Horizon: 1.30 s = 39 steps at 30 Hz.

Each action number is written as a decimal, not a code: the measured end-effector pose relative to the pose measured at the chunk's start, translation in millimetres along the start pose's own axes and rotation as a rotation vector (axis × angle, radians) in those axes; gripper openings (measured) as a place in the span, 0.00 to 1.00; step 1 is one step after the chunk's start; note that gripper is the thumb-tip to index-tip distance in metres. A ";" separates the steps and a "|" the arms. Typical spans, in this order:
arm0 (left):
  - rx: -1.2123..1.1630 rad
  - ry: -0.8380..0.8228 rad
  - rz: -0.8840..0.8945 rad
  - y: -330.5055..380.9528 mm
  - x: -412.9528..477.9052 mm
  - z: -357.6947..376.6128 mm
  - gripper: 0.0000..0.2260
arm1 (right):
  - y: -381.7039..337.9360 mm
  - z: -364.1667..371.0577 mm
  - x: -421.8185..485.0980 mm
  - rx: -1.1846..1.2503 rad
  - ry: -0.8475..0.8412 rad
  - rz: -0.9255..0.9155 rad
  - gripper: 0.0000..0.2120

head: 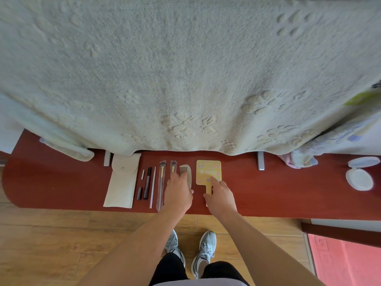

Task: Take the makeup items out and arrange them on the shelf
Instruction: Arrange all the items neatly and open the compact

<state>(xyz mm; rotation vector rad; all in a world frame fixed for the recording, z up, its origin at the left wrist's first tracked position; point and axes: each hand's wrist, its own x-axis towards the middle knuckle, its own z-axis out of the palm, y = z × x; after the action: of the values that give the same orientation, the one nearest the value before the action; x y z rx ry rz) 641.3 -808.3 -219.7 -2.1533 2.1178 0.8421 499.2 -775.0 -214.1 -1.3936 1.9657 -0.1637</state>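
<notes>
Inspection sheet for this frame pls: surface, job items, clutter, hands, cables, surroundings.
Surface: long red-brown wooden shelf, items laid in a row on it.
Job's things: cream fabric pouch with snap flap, flat at the left; dark slim tubes and thin pale stick beside it; two sleeved makeup brushes; pale wooden comb; yellow square hand mirror.
Clutter: open white round case at the far right; pink-and-white cloth bundle.
Hands: left hand rests on the comb, fingers flat; right hand has its index finger on the mirror and thumb by the handle, grip unclear.
Cables: nothing seen.
Surroundings: cream textured blanket hangs behind the shelf; wooden floor; pink mat.
</notes>
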 end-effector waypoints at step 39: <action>0.099 0.151 0.197 11.8 -33.7 -89.1 0.24 | -10.0 -98.3 -24.1 -0.300 0.117 -0.260 0.30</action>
<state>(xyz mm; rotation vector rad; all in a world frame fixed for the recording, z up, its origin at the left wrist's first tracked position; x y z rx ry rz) 664.8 -810.8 -126.6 -2.0453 2.4199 0.5862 451.2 -786.4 -125.2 -1.8722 1.9553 -0.0722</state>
